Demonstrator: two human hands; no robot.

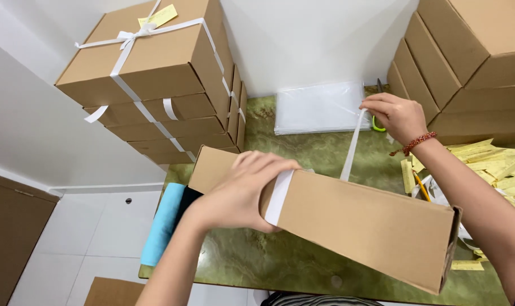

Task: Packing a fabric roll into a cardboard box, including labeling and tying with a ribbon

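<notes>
A long brown cardboard box (353,221) lies tilted on the green marbled table (302,153). My left hand (243,190) presses on its top near the left end, holding down a white ribbon (279,198) that wraps over the box. The ribbon runs up and away to my right hand (396,113), which pinches its far end taut above the table. A red beaded bracelet sits on my right wrist. Green-handled scissors (377,122) lie just beside my right hand.
A stack of ribbon-tied cardboard boxes (155,79) stands at the back left, and plain boxes (461,62) are stacked at the back right. A pile of clear plastic bags (319,107) lies behind. Yellow paper slips (489,161) are scattered on the right. Blue and black cloth (167,221) hangs at the table's left edge.
</notes>
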